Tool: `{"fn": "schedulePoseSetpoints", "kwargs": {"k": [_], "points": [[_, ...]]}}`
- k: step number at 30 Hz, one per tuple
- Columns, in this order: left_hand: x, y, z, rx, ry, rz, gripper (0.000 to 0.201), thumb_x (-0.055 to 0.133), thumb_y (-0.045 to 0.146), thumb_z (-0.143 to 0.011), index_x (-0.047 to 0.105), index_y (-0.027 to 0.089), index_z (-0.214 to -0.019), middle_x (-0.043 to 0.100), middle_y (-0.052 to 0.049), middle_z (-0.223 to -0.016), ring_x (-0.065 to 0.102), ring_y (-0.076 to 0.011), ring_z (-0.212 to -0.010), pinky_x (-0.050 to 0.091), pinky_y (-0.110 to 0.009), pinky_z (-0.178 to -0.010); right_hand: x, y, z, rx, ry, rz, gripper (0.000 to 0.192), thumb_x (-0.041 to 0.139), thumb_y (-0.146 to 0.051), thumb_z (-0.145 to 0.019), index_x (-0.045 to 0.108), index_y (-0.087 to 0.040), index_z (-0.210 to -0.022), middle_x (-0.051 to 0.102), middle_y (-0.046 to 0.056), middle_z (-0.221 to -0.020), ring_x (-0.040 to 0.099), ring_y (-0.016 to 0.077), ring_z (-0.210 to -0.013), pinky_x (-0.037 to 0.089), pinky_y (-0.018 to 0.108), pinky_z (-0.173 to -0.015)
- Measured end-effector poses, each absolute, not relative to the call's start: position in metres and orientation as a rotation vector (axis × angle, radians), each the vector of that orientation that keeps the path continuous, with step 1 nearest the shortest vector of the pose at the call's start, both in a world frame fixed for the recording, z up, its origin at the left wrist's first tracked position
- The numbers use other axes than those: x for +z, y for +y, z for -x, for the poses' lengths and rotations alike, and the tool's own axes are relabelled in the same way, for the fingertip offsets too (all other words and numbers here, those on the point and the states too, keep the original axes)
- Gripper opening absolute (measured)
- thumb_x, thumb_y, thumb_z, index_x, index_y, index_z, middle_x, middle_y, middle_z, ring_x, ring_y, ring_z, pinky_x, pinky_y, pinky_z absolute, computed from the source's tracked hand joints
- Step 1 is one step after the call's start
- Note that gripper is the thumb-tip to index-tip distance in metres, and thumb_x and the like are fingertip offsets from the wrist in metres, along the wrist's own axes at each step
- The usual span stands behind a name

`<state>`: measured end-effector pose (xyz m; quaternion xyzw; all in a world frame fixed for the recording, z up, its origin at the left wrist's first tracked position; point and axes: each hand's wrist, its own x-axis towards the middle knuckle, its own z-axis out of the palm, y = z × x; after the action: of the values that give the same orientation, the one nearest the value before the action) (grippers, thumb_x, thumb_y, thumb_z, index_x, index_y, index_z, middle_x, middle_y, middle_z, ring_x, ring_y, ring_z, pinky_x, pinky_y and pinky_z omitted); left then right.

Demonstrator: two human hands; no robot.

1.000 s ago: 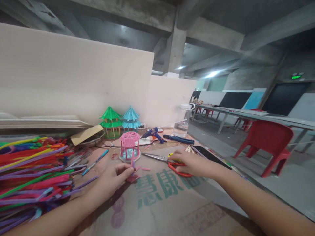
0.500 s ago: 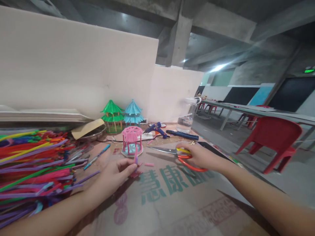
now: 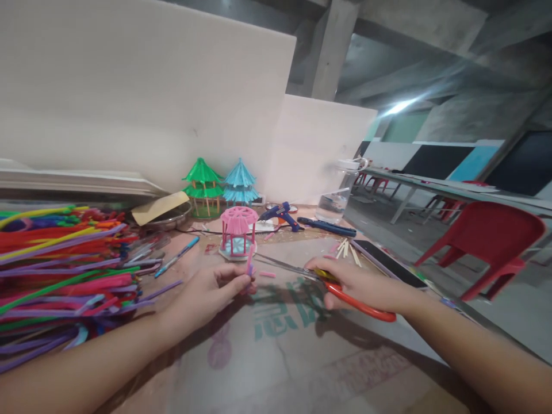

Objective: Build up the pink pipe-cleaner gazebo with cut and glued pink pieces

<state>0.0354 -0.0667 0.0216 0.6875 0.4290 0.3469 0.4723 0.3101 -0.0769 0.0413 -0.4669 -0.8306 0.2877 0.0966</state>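
Centre: pink straw piece (image 3: pixel 249 257) in the left hand (image 3: pixel 210 290); scissors (image 3: pixel 340 286) with red and yellow handles in the right hand (image 3: pixel 357 286). Behind them, a pink pavilion model (image 3: pixel 237 232) on a pale blue base, with a green model (image 3: pixel 202 186) and a blue model (image 3: pixel 240 181) farther back. Left edge: straws (image 3: pixel 60 270) in red, purple, green, yellow and pink. Right: red chair (image 3: pixel 491 241). Foreground: brown cardboard (image 3: pixel 280 356) with green printed characters.

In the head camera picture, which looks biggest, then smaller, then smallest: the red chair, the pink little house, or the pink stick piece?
1. red chair
2. pink little house
3. pink stick piece, held in the left hand
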Motion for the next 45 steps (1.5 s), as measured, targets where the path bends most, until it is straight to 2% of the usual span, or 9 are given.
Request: {"fn": "schedulePoseSetpoints", "kwargs": {"k": [4,15,27,31,39,45], "points": [[0.014,-0.065,-0.034,0.808,1.018,-1.826,0.028,0.057,0.043,-0.077,0.068,0.017,-0.072,0.068,-0.002,-0.066,0.061,-0.0164,-0.066,0.046,-0.022,-0.059,0.046,-0.085,-0.301,0.924,-2.476,1.332,0.034,0.060,-0.033,-0.079,0.049,-0.021,-0.108,0.067,-0.001,-0.076,0.061,0.0163,-0.075,0.043,0.028,-0.077],[0.011,-0.068,-0.035,0.786,0.936,-1.926,0.022,0.056,0.032,-0.080,0.071,0.018,-0.073,0.072,-0.002,-0.073,0.063,-0.0163,-0.067,0.047,-0.022,-0.061,0.051,-0.089,-0.293,1.039,-2.460,1.289,0.027,0.059,-0.033,-0.081,0.054,-0.022,-0.105,0.065,-0.004,-0.069,0.060,0.0141,-0.069,0.043,0.025,-0.071],[0.014,-0.068,-0.037,0.772,0.947,-1.909,0.022,0.056,0.033,-0.079,0.071,0.018,-0.073,0.072,-0.002,-0.073,0.063,-0.0160,-0.065,0.047,-0.022,-0.059,0.053,-0.087,-0.291,1.026,-2.448,1.311,0.020,0.058,-0.027,-0.079,0.057,-0.020,-0.098,0.064,-0.004,-0.067,0.059,0.0141,-0.070,0.041,0.025,-0.070],[0.013,-0.069,-0.037,0.763,0.954,-1.904,0.022,0.056,0.034,-0.078,0.070,0.018,-0.073,0.072,-0.003,-0.073,0.063,-0.0167,-0.066,0.047,-0.022,-0.060,0.052,-0.086,-0.291,1.050,-2.434,1.278,0.017,0.060,-0.027,-0.078,0.057,-0.019,-0.093,0.067,-0.003,-0.074,0.059,0.0141,-0.073,0.041,0.023,-0.068],[0.013,-0.068,-0.035,0.744,0.935,-1.937,0.025,0.052,0.034,-0.083,0.068,0.017,-0.077,0.072,-0.002,-0.075,0.064,-0.0155,-0.069,0.048,-0.021,-0.061,0.049,-0.089,-0.293,1.061,-2.432,1.292,0.015,0.054,-0.022,-0.081,0.057,-0.019,-0.096,0.071,-0.001,-0.081,0.062,0.0143,-0.078,0.041,0.023,-0.072],[0.014,-0.069,-0.034,0.766,0.953,-1.979,0.027,0.052,0.035,-0.083,0.069,0.017,-0.073,0.071,-0.003,-0.074,0.064,-0.0156,-0.067,0.049,-0.023,-0.062,0.046,-0.093,-0.289,1.017,-2.422,1.315,0.016,0.050,-0.014,-0.078,0.057,-0.020,-0.092,0.072,-0.003,-0.074,0.063,0.0143,-0.075,0.041,0.023,-0.073]]}}
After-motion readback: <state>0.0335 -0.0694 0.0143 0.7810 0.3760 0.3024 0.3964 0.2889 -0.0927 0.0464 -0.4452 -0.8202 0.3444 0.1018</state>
